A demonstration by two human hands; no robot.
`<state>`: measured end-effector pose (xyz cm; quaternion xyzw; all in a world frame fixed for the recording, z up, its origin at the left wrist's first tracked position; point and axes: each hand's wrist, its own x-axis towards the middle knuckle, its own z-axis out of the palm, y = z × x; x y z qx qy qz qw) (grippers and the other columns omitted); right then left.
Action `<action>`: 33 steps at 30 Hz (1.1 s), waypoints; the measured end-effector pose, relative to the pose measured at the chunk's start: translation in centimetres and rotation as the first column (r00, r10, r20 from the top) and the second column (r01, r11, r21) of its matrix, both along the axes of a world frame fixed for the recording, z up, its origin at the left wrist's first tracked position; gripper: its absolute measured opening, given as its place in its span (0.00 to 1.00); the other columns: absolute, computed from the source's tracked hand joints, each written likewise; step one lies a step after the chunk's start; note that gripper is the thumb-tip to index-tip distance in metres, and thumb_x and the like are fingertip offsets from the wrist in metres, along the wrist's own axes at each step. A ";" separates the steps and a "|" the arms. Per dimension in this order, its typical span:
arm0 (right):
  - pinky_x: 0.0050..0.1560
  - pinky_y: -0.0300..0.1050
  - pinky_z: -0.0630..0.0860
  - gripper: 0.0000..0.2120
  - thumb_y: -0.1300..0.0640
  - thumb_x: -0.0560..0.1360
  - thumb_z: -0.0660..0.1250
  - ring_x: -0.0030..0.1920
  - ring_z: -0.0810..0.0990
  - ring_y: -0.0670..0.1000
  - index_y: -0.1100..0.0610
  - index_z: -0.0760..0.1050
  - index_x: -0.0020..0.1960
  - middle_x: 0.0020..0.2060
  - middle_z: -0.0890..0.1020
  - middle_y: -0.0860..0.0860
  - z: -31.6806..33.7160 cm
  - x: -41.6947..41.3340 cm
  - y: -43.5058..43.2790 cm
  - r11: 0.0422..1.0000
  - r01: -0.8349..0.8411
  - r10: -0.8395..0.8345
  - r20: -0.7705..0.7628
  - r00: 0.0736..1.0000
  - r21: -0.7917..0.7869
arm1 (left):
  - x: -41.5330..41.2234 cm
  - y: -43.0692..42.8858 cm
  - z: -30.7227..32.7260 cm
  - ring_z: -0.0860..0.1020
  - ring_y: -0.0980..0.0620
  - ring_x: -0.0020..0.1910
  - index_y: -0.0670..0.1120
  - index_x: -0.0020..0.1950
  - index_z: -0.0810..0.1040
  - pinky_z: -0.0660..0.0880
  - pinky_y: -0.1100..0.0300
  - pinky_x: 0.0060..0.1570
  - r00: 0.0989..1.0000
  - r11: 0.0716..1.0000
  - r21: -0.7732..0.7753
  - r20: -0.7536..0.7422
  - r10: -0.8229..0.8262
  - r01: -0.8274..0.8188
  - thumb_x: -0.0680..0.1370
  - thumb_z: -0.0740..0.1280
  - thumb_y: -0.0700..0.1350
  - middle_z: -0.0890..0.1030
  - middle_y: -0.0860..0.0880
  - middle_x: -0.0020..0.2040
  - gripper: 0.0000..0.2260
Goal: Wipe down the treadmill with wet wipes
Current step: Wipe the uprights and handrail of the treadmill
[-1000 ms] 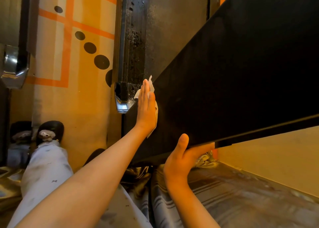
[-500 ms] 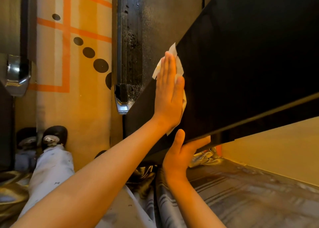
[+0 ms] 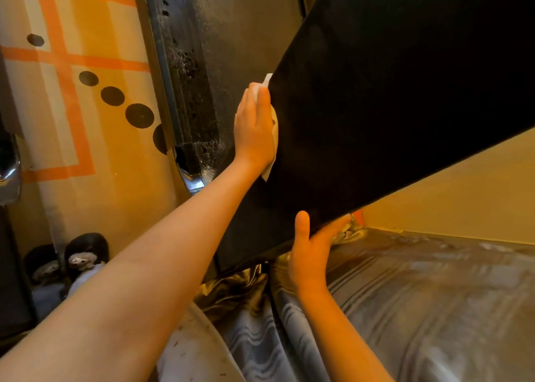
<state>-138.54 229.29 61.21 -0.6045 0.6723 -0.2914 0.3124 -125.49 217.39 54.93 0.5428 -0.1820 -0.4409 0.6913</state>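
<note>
- A person's left hand [image 3: 254, 127] lies flat and open, fingers straight and together, pressing a white wet wipe [image 3: 273, 138] against the black panel of the treadmill [image 3: 390, 106].
- The wipe is trapped between palm and panel; only its edges show, one corner above the fingertips and one below the wrist.
- The right hand [image 3: 309, 251] grips the panel's lower edge, thumb up across the near face and fingers curled underneath, closed around the edge.
- The panel is tilted, rising toward the upper right, above a bed [image 3: 434, 309] covered in striped grey fabric.
- Handling, as a judgement: the panel looks stiff, broad and fairly heavy, so it likely needs steady support at its lower edge, where the right hand has it. Its face looks smooth and may be slippery once damp.
- The wipe looks thin, soft and limp; flat-palm pressure should keep it spread, or else it may bunch or slide out.
- Count: one wipe, one black panel, two hands.
- Behind stands a second dark, dust-speckled upright part [image 3: 197, 92], against a wall with orange lines and black dots [image 3: 86, 78].
</note>
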 end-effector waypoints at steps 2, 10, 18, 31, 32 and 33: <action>0.66 0.30 0.60 0.43 0.48 0.73 0.60 0.69 0.60 0.37 0.58 0.39 0.78 0.70 0.60 0.42 0.3 -0.1 0.2 0.996 0.036 -0.040 0.053 0.998 0.077 | -0.1 0.1 -0.4 0.74 0.42 0.44 0.53 0.43 0.68 0.73 0.39 0.53 1.000 0.999 0.033 0.012 0.000 0.000 0.78 0.48 0.63 0.73 0.41 0.43 0.18; 0.56 0.23 0.68 0.39 0.52 0.73 0.63 0.57 0.68 0.22 0.61 0.47 0.78 0.61 0.66 0.33 2.2 0.0 -1.6 0.992 -0.023 0.027 0.029 0.999 -0.126 | -3.6 3.5 -1.5 0.58 0.53 0.75 0.51 0.78 0.54 0.56 0.47 0.75 0.994 1.000 0.012 0.106 -0.003 0.002 0.83 0.49 0.53 0.61 0.51 0.76 0.23; 0.49 0.19 0.67 0.32 0.65 0.77 0.63 0.52 0.70 0.20 0.65 0.50 0.75 0.53 0.68 0.33 2.3 -0.5 -1.8 0.973 -0.128 0.134 0.015 0.991 -0.192 | -8.6 7.5 -1.5 0.45 0.58 0.79 0.53 0.78 0.44 0.46 0.57 0.77 0.997 0.998 -0.003 0.025 0.067 -0.067 0.80 0.44 0.67 0.47 0.51 0.81 0.32; 0.46 0.15 0.64 0.29 0.47 0.77 0.58 0.52 0.70 0.21 0.63 0.53 0.69 0.48 0.71 0.37 0.7 0.9 -1.7 0.905 -0.161 0.188 0.031 0.982 -0.395 | -9.5 7.8 -2.7 0.46 0.62 0.78 0.66 0.74 0.44 0.48 0.45 0.78 0.992 0.997 0.033 -0.098 0.075 -0.072 0.79 0.48 0.66 0.46 0.62 0.78 0.25; 0.48 0.17 0.65 0.27 0.45 0.77 0.58 0.54 0.70 0.22 0.60 0.55 0.67 0.52 0.75 0.35 0.7 1.1 -1.8 0.896 -0.171 0.202 0.035 0.979 -0.410 | -8.9 7.0 -3.4 0.45 0.60 0.78 0.68 0.74 0.45 0.47 0.44 0.77 0.987 0.996 0.033 -0.135 0.087 -0.084 0.79 0.48 0.68 0.46 0.62 0.79 0.25; 0.50 0.18 0.66 0.27 0.44 0.77 0.57 0.55 0.70 0.23 0.60 0.55 0.66 0.56 0.74 0.30 0.8 1.2 -1.8 0.890 -0.170 0.204 0.035 0.978 -0.424 | -8.3 6.2 -4.0 0.45 0.59 0.78 0.68 0.75 0.46 0.47 0.43 0.77 0.981 0.995 0.040 -0.164 0.099 -0.094 0.78 0.48 0.69 0.46 0.61 0.79 0.26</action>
